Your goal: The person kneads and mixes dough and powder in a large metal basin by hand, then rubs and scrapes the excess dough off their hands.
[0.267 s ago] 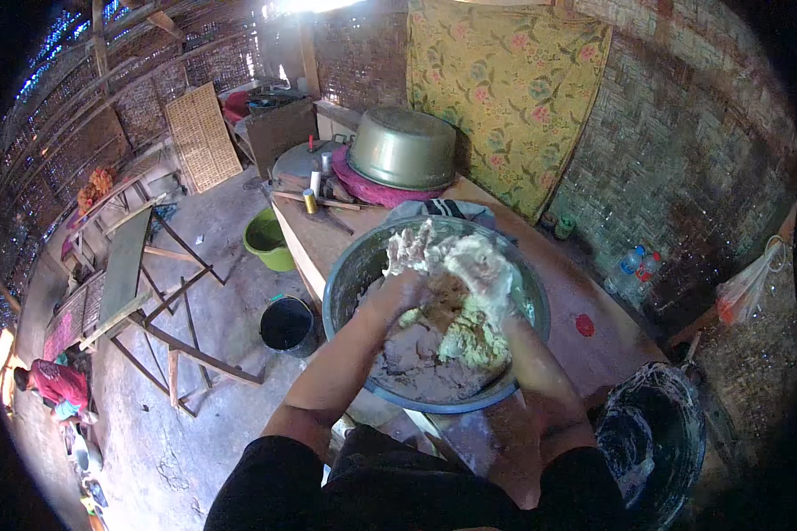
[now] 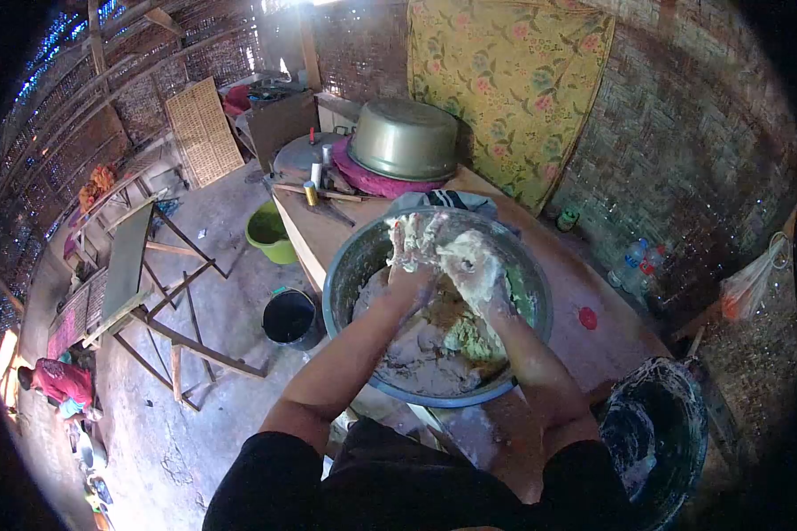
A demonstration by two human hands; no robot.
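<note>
A large round basin (image 2: pixel 540 332) stands on the wooden table, holding a pale doughy mix (image 2: pixel 416 358) with a brown patch and a yellowish crumbly lump (image 2: pixel 474 338). My left hand (image 2: pixel 413 248) is raised over the far part of the basin, its fingers spread and thickly coated with wet dough. Just right of it is my right hand (image 2: pixel 471 265), covered in the same pale paste, close beside the left one. Its fingers blend into the coating, so I cannot make out how they are bent or whether they hold anything.
Behind the basin, a metal tub (image 2: pixel 406 140) rests on a pink item (image 2: pixel 372 180). Spools (image 2: pixel 311 193) lie on the table (image 2: pixel 593 354). A black bucket (image 2: pixel 290 320) and green tub (image 2: pixel 270 232) stand left; a smeared dark tub (image 2: pixel 682 425) is right. A person (image 2: pixel 62 380) is far left.
My left hand has risen slightly, with its fingers now upright near the far rim. My right hand has drawn inward and left, uncovering more of the basin's right side.
</note>
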